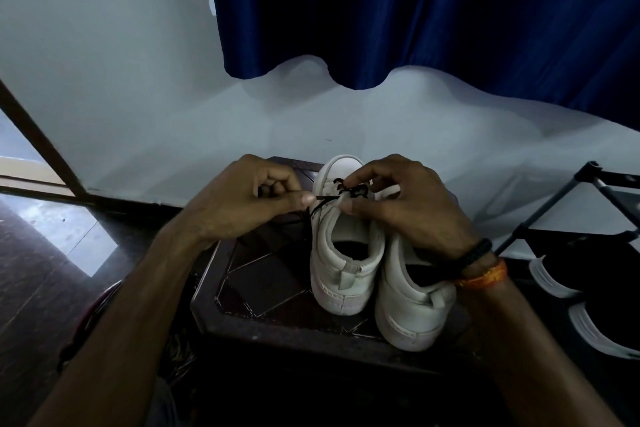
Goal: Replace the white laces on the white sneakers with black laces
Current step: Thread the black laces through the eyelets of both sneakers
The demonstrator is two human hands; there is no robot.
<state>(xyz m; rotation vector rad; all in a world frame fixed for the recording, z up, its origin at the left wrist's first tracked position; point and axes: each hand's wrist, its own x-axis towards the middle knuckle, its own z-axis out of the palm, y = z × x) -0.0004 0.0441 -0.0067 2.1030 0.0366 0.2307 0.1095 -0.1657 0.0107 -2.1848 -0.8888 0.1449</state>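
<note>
You have bare bench (263, 284) left of the sneakers (346, 253); the rack (554, 215) and black shoes (588, 288) crowd your right.

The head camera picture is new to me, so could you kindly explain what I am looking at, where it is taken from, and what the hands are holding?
There is no machine here: a person wears one wide-angle camera on the head, looking forward and down, so both arms reach in from the bottom of the picture. Two white sneakers stand side by side, heels toward the viewer, on a small dark table. The left hand pinches the end of a black lace between thumb and finger. The right hand rests on the left sneaker, its fingers at the laced part. The right sneaker stands under that wrist, its front hidden. Behind hangs a blue curtain; a black rack with dark shoes stands on the right.
</note>
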